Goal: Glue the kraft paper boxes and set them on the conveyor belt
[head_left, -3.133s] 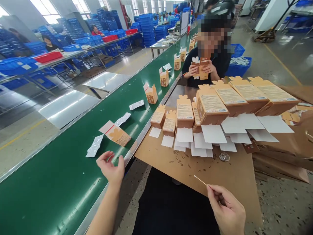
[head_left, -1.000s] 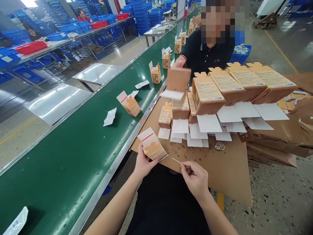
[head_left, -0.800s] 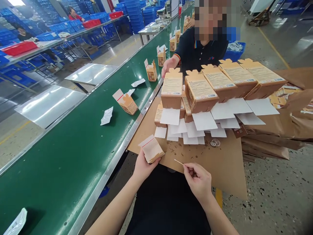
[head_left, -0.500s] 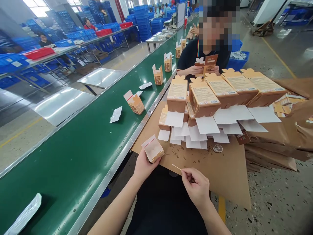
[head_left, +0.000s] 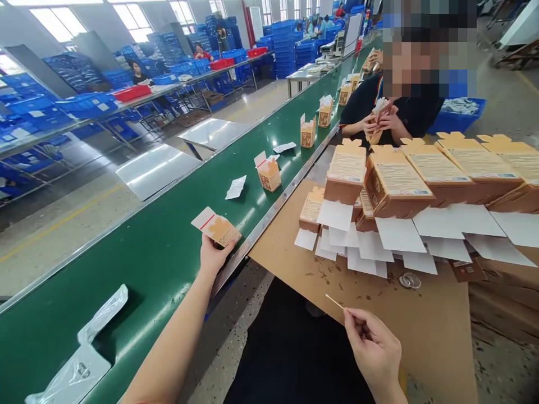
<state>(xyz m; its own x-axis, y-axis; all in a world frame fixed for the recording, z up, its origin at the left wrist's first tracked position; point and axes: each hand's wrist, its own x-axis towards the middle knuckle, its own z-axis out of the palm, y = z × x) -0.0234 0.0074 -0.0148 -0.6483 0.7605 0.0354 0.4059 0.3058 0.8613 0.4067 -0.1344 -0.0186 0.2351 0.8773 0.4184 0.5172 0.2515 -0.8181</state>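
Note:
My left hand [head_left: 214, 255] grips a small orange and brown carton [head_left: 222, 230] over the near edge of the green conveyor belt [head_left: 160, 269]. The carton is tilted, its white flap with a red strip standing up to the left. Above the brown cardboard sheet [head_left: 311, 264], my right hand [head_left: 374, 342] pinches a thin cotton swab [head_left: 334, 301], its tip pointing up and left. Beyond it lies a stack of open cartons [head_left: 398, 177] with white flaps hanging toward me. A small clear round dish [head_left: 410, 280] rests on the cardboard below the stack.
Several cartons stand along the belt, the nearest one [head_left: 268, 174] beside a silver packet [head_left: 236, 187]. More silver packets [head_left: 103, 314] lie at the lower left. Across the stack, a co-worker [head_left: 404, 106] holds a carton. Tables with blue and red bins [head_left: 132, 93] line the far side.
My left hand has carried the carton from over the cardboard's edge leftward to the belt. The right hand still pinches the swab. My view has turned left, and packets show at lower left.

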